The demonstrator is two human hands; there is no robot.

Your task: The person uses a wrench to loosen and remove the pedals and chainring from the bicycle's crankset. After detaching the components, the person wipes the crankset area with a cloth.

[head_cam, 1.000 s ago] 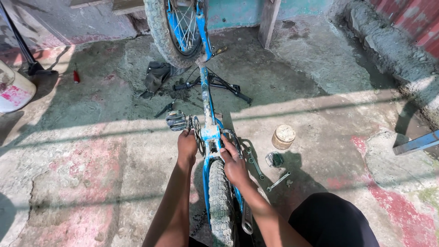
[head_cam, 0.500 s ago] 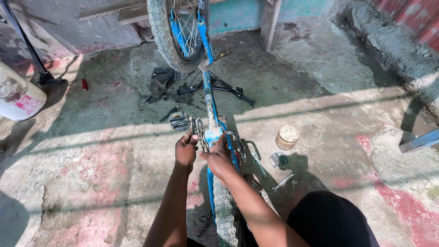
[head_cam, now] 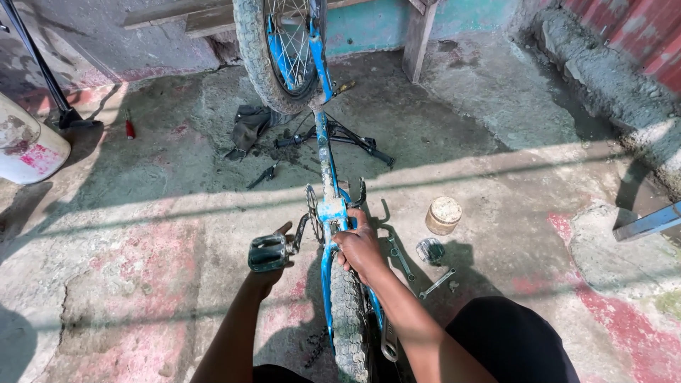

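Note:
An upside-down blue bicycle frame (head_cam: 328, 170) stands on the concrete, its front wheel (head_cam: 280, 50) far from me and its rear tyre (head_cam: 349, 319) close to me. My right hand (head_cam: 360, 248) grips the frame just behind the bottom bracket (head_cam: 331, 210). My left hand (head_cam: 273, 259) is at the grey pedal (head_cam: 267, 253) on the left crank (head_cam: 303, 230), with its thumb raised; most of the hand is hidden behind the pedal.
Two spanners (head_cam: 399, 254) (head_cam: 436, 283), a small round tin (head_cam: 443, 215) and its lid (head_cam: 430, 251) lie right of the frame. The handlebars (head_cam: 333, 138) rest on the ground beside a dark rag (head_cam: 248, 128). A white drum (head_cam: 28, 145) stands at left.
My left hand has moved from the bottom bracket down to the pedal, and the crank has turned so the pedal is nearer me. My right hand stays on the frame.

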